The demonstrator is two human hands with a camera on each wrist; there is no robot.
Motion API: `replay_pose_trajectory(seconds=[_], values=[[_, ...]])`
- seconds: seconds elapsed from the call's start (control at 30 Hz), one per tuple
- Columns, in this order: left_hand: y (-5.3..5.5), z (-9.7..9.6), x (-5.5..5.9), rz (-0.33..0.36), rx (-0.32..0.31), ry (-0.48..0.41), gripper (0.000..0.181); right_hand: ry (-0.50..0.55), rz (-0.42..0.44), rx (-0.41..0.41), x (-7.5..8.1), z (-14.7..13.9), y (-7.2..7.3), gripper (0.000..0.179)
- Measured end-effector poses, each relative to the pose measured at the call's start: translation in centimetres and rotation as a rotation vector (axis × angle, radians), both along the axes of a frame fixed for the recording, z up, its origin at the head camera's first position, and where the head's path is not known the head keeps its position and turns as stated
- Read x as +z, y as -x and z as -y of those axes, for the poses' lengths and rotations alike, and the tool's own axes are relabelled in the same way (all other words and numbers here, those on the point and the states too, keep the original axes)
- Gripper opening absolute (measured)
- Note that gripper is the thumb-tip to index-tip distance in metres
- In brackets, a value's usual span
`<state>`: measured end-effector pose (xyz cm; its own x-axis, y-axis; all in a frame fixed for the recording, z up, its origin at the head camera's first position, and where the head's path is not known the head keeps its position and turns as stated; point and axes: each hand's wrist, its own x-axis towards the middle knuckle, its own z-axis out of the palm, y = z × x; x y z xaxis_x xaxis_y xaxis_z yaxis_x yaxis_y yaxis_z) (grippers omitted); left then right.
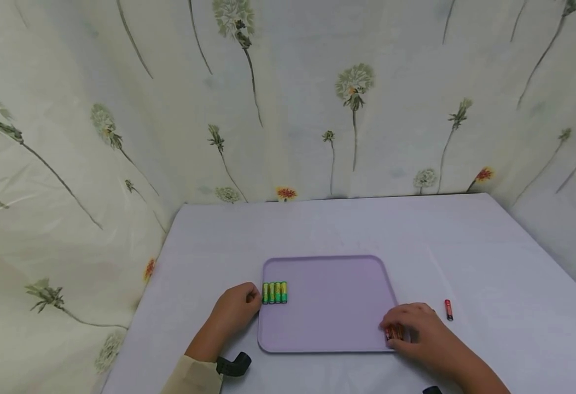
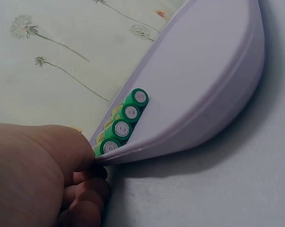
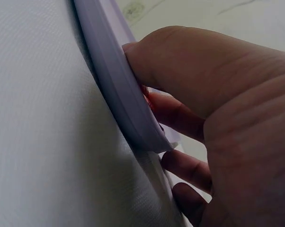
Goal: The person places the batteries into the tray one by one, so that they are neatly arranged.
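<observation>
A shallow purple tray (image 1: pixel 327 306) lies on the table. Along its left edge several green batteries (image 1: pixel 275 293) stand side by side in a row; the left wrist view shows their flat ends. My left hand (image 1: pixel 236 309) is at the tray's left rim beside them, fingers curled, and its thumb and fingertips appear to pinch the rim. At the near right corner of the tray, my right hand (image 1: pixel 418 331) holds a group of red batteries (image 1: pixel 394 331) between thumb and fingers. Those batteries are partly covered by the hand, and only a bit of red shows in the right wrist view.
One loose red battery (image 1: pixel 448 310) lies on the white-covered table (image 1: pixel 219 235), to the right of the tray. Behind and at the sides hangs a floral-printed curtain (image 1: pixel 297 109). A black strap end (image 1: pixel 234 364) sticks out at the left wrist.
</observation>
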<state>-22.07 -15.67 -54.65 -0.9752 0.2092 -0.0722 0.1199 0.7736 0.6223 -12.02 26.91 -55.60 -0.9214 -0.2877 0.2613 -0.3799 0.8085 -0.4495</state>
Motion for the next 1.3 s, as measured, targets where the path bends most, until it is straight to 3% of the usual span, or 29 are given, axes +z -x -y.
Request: replay_pose_trajectory(seconds=[0.27,0.6,0.8,0.93,1.13,1.3], values=[[-0.2,0.1,0.0,-0.013,-0.013,0.000,0.012,-0.013,0.053,-0.010,0.2,-0.2,0.1,0.032],[-0.1,0.1,-0.3,-0.017,-0.002,0.001,0.013,0.009,-0.005,0.024,0.0,-0.3,-0.1,0.034],[-0.2,0.1,-0.1,-0.003,0.003,-0.003,0.014,0.023,0.009,-0.061,0.2,-0.7,-0.1,0.037],[-0.3,0.0,0.0,0.003,-0.002,-0.004,0.014,0.034,0.057,-0.139,1.2,-1.5,0.0,0.040],[-0.3,-0.1,0.1,-0.006,-0.006,-0.007,0.013,0.000,0.062,-0.255,2.6,-4.1,0.0,0.038],[-0.2,0.0,0.1,-0.007,0.000,-0.009,0.013,-0.050,0.136,-0.325,2.8,-6.8,0.1,0.054]])
